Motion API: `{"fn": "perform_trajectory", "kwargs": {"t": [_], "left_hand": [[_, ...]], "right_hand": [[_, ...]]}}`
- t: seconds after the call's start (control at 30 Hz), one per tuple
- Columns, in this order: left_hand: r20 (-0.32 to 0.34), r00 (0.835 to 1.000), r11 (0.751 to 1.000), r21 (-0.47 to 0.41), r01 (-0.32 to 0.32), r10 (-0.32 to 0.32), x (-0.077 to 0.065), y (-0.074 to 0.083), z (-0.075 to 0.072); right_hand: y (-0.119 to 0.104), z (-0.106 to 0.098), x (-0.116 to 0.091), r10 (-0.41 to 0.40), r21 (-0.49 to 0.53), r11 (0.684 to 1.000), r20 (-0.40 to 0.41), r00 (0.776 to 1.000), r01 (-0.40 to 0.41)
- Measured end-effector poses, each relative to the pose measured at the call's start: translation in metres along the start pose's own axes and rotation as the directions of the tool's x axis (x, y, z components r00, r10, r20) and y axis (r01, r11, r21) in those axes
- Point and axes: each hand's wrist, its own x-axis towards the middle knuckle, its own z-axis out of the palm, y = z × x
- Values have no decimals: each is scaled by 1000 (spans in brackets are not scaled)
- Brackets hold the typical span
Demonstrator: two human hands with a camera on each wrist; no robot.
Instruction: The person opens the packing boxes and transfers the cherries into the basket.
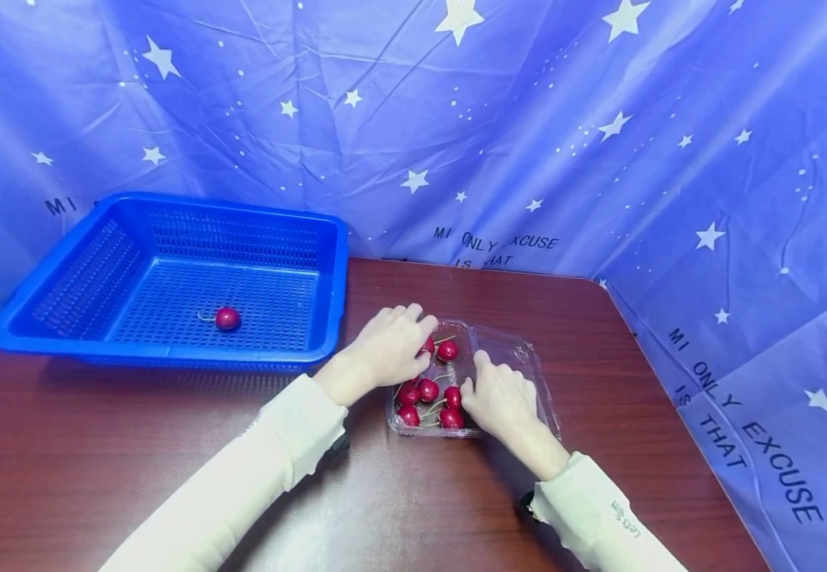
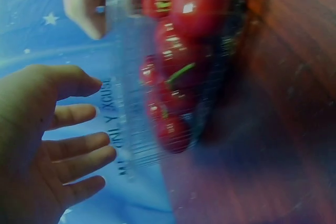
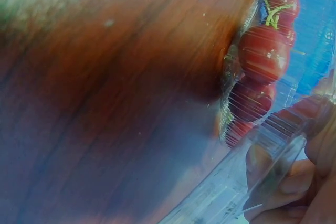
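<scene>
A clear plastic box (image 1: 434, 433) with several red cherries (image 1: 427, 389) stands on the table, its lid (image 1: 520, 357) folded out to the right. My left hand (image 1: 393, 347) hovers at the left side of the box, over the cherries. In the left wrist view, that hand (image 2: 47, 145) has its fingers spread and loosely bent, with nothing between them. My right hand (image 1: 502, 397) grips the box at the hinge side; in the right wrist view its fingers (image 3: 296, 182) curl round the clear plastic edge. Green stems show on some cherries.
A blue perforated basket (image 1: 191, 351) stands at the left, with a single stemmed cherry (image 1: 227, 318) on its floor. Behind the brown wooden table (image 1: 170, 445) hangs a blue star-printed cloth (image 1: 384, 135), which also runs down the right side.
</scene>
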Motion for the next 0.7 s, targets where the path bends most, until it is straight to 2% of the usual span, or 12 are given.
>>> {"fn": "perform_trajectory", "kwargs": {"t": [0.2,0.43,0.57,0.7], "left_hand": [[19,999,999,42,32,-33,3,5,19],[24,998,988,148,47,-51,6,16,27],[40,998,989,140,52,-58,8,19,31],[35,999,990,137,25,-30,8,17,39]], "right_hand": [[1,1,0,-1,1,1000,3,1000,1],[1,0,0,-6,3,1000,-5,1000,6],[0,1,0,-7,6,1000,-7,1000,7],[1,2,0,-5,10,1000,-16,1000,5]]}}
